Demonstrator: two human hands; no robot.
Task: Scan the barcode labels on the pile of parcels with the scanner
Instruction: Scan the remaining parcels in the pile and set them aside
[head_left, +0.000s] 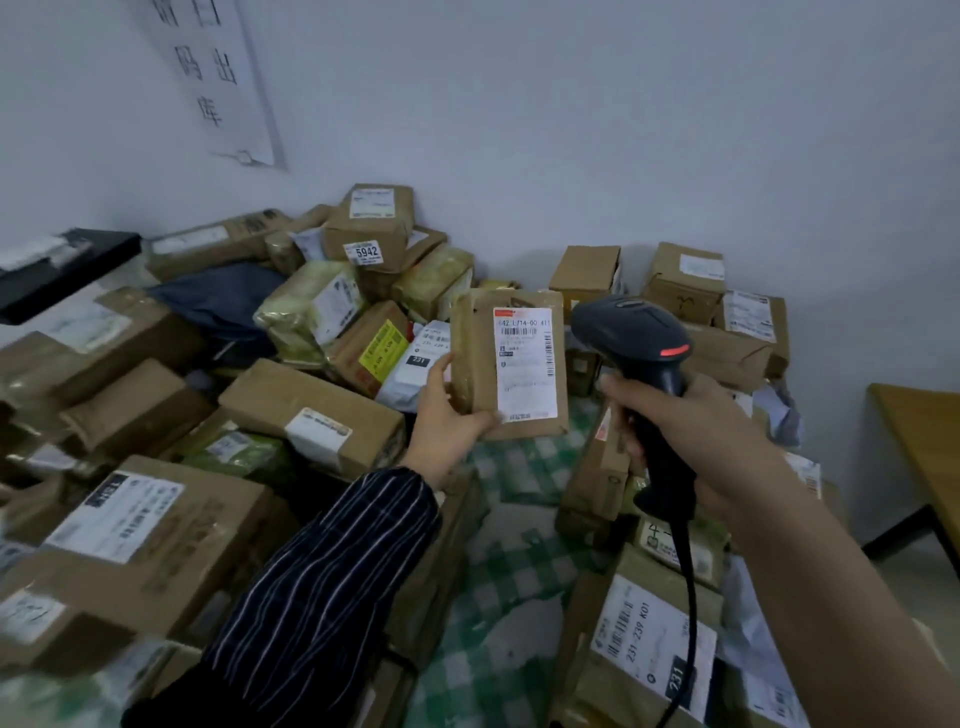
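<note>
My left hand (447, 415) grips the lower left corner of a small brown parcel (475, 358) and holds it upright above the pile. Its white barcode label (524, 364) faces me. My right hand (691, 431) grips the handle of a black corded scanner (631, 332), whose head sits just right of the parcel, level with the label. A red light shows on the scanner head. The scanner's cable (688, 613) hangs down past my right forearm.
Brown labelled parcels (150, 525) are heaped on the left and at the back against the white wall, with more parcels (649, 639) at lower right. A green checked cloth (509, 551) shows between them. A wooden table (924, 431) stands at the right edge; a black device (62, 270) lies far left.
</note>
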